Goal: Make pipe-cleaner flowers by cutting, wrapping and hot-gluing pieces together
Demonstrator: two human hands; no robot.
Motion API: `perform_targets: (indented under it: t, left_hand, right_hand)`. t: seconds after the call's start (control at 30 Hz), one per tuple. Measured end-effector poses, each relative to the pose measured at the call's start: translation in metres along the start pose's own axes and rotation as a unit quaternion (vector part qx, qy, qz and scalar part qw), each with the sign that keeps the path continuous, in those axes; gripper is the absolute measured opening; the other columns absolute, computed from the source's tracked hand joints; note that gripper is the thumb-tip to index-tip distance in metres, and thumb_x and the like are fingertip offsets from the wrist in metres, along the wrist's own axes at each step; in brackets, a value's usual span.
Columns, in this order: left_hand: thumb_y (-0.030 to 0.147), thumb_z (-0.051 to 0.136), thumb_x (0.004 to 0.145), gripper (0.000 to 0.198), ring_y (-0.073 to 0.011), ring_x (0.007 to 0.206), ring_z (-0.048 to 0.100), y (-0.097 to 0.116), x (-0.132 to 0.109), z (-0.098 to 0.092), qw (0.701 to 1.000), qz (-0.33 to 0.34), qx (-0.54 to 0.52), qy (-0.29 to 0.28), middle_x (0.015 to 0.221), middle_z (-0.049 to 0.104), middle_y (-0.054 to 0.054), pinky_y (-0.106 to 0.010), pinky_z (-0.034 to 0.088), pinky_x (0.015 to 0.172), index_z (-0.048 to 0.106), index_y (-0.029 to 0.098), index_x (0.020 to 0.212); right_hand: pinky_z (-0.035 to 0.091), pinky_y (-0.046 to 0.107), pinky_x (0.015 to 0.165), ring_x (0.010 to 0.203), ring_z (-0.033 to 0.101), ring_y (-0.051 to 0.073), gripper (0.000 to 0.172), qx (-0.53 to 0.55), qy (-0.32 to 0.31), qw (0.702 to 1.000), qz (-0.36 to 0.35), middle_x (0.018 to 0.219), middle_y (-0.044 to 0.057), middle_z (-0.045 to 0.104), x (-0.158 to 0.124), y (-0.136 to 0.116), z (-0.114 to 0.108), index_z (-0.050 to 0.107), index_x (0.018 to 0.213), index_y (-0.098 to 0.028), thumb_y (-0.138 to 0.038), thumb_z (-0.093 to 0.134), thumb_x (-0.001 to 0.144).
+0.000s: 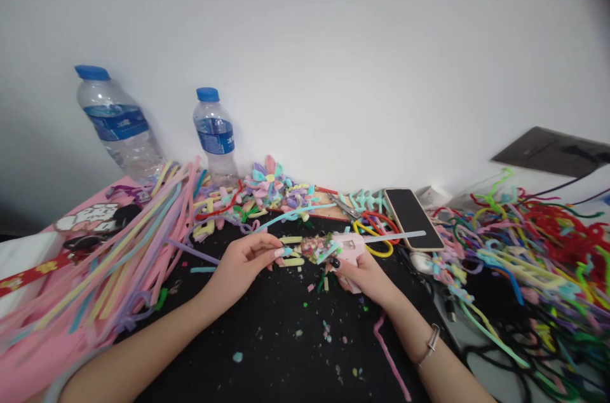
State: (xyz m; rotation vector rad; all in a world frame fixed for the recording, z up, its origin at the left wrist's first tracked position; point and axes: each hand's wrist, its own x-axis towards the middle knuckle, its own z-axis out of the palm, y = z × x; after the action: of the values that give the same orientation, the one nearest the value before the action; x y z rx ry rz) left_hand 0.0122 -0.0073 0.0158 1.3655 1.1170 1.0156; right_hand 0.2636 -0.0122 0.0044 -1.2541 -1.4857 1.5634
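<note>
Pinching with thumb and forefinger nearly together, the left hand held a small light-blue fuzzy piece over the black work surface, just left of a mottled clump of coloured scraps. Pale yellow fuzzy strips lay beside the fingertips; whether they were joined to the blue piece could not be told. The piece was judged very light, soft and springy, easily crushed, with little slip in its pile; best taken by one edge, lightly. The right hand was wrapped around the handle of a pale pink plastic glue gun, fingers curled in, dark-nailed thumb against the near side; the trigger was not visible. A long, translucent white glue stick stuck out of its back, toward the right. The gun was judged light to moderate in weight, hard and smooth; the handle seemed the proper hold, the front end being possibly hot. The nozzle tip was not distinguishable among the scraps.
</note>
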Motion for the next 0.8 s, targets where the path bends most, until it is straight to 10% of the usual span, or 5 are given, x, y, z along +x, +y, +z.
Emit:
perform_targets:
  t: [0.8]
  left_hand:
    - [0.032, 0.066, 0.077, 0.014, -0.0179, 0.060, 0.064, -0.0025, -0.0021, -0.0006, 1.000, 0.006, 0.006, 0.008, 0.064, 0.069, -0.002, -0.026, 0.050, 0.059, 0.067, 0.018, 0.079]
  right_hand:
    - [0.026, 0.019, 0.037, 0.035, 0.035, 0.006, 0.040, -0.013, -0.001, 1.000, -0.009, 0.041, -0.009, 0.042, -0.0007, 0.0022, 0.0020, 0.049, 0.070, -0.019, -0.056, 0.064, 0.074]
